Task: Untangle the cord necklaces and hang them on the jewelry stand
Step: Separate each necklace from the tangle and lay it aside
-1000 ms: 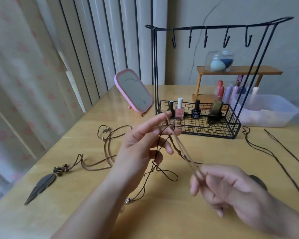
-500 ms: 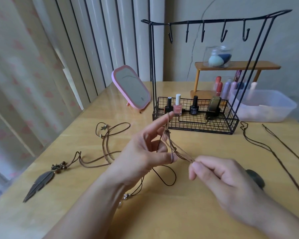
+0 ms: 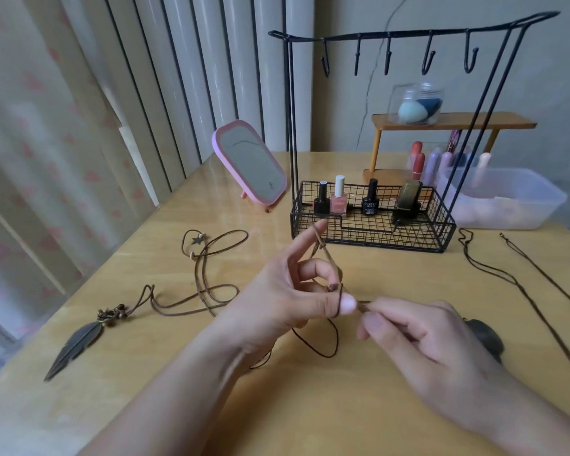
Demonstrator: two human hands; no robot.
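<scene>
Lying far left of the grip: a feather pendant on a looped brown cord, untouched on the table. Working mid-frame: left hand holding a dark cord looped round thumb and raised forefinger, fingers curled. Pinching the same cord just right of that: right hand, thumb and forefinger pressed together on it, slack dangling below. Standing beyond the grip: the jewelry stand, hooks all bare. Trailing off to the right: two more thin cords. Best done, probably, by easing the strand through gently, keeping slack, never tugging the knot tight.
</scene>
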